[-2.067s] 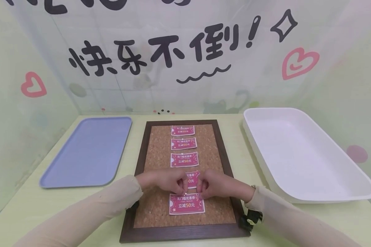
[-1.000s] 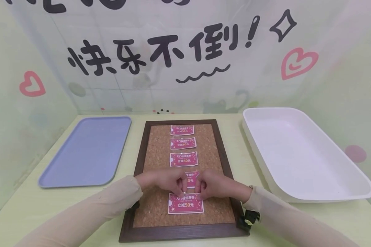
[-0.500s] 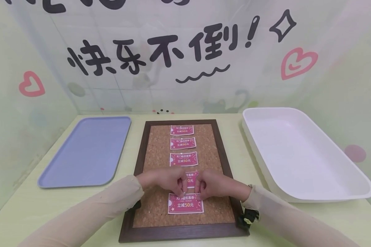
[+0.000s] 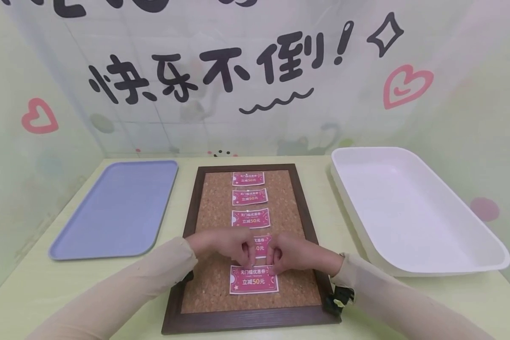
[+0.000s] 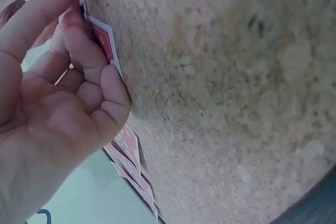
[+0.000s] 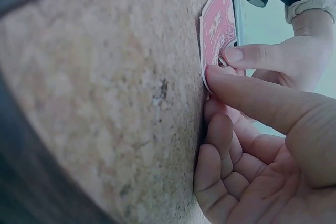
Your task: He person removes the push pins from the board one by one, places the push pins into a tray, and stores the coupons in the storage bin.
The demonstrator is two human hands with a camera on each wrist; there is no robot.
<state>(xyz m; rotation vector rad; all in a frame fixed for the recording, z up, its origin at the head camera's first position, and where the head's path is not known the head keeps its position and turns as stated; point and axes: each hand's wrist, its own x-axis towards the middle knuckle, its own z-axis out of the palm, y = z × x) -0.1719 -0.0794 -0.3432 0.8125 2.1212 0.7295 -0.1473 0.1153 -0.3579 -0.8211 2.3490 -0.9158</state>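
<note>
A pink-and-white paper coupon (image 4: 254,282) lies at the near end of a dark-framed cork board (image 4: 208,293). My left hand (image 4: 231,245) has its thumb and index finger at the middle of the coupon's top edge. There they pinch a small silvery thumbtack (image 6: 223,60), mostly covered by the fingertips. My right hand (image 4: 293,252) holds the coupon's top right corner, thumb on its face and other fingers curled behind the edge. Between the hands, a second coupon (image 4: 261,247) shows in part. Farther up the board, several matching coupons (image 4: 250,218) form a column.
A flat blue tray (image 4: 114,208) lies left of the board. On the right stands a deep white tub (image 4: 408,208), its near edge beside the right forearm. A black wrist device (image 4: 340,301) hangs near the board's right frame. Behind the table rises a printed backdrop (image 4: 204,123).
Both hands stay at the coupon's top edge. The left thumb now covers more of the tack's shiny head than before. The whole head view has shifted slightly, with everything a little farther left.
</note>
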